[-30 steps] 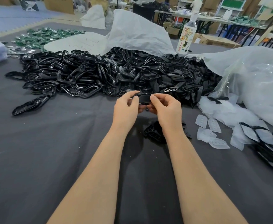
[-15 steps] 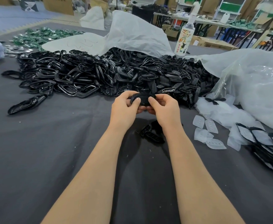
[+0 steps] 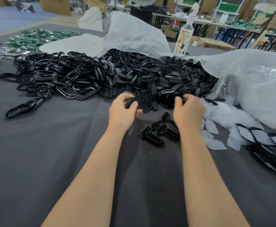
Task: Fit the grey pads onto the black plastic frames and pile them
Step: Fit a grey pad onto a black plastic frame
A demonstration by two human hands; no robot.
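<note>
Left hand [image 3: 124, 111] pinching a black frame [image 3: 139, 101] by its end, right hand [image 3: 188, 110] blurred so I cannot tell its hold, I risk the frame twisting free.

Table [image 3: 52, 161] under a dark grey cloth. Far side: large heap of black frames [image 3: 101, 76], its back edge under a white bag [image 3: 134, 35]. Lone frame [image 3: 24, 107] off the heap's left end. Middle: small cluster of black parts [image 3: 160, 131]. Right: loose pads [image 3: 215, 143], clear bag [image 3: 256, 89], pile of padded frames [image 3: 268, 145]. Far edge: upright bottle [image 3: 183, 40]; green parts [image 3: 35, 36] far left.
</note>
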